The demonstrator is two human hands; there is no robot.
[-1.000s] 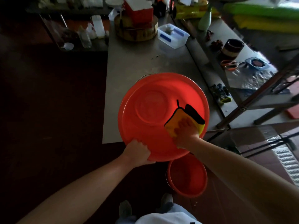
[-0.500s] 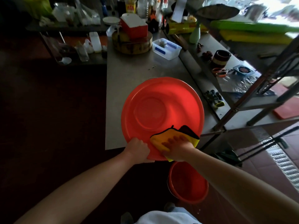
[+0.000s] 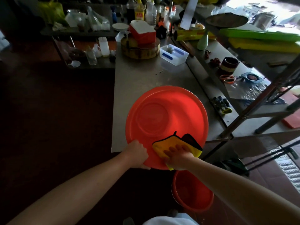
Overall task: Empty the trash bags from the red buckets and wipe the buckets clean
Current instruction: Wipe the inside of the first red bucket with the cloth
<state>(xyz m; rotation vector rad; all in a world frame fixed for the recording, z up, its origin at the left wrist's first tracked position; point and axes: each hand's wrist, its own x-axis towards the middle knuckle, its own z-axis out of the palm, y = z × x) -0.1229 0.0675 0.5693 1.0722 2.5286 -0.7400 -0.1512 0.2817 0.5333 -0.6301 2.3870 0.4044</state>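
Note:
A large red bucket stands on the near end of the steel table, its open inside facing me. My left hand grips its near rim, fingers curled over the edge. My right hand presses a yellow cloth with a dark border flat against the inner wall at the near rim, just right of the left hand. A corner of the cloth hangs over the rim below my palm. A second red bucket sits on the floor under my right forearm.
At the table's far end are a round wooden block with a red-and-white box on it, a clear plastic tub and bottles. A metal rack with small items stands to the right. The floor to the left is dark.
My right hand has slid the cloth from the bucket's right inner wall round to the near rim, close to my left hand. The left hand keeps its grip.

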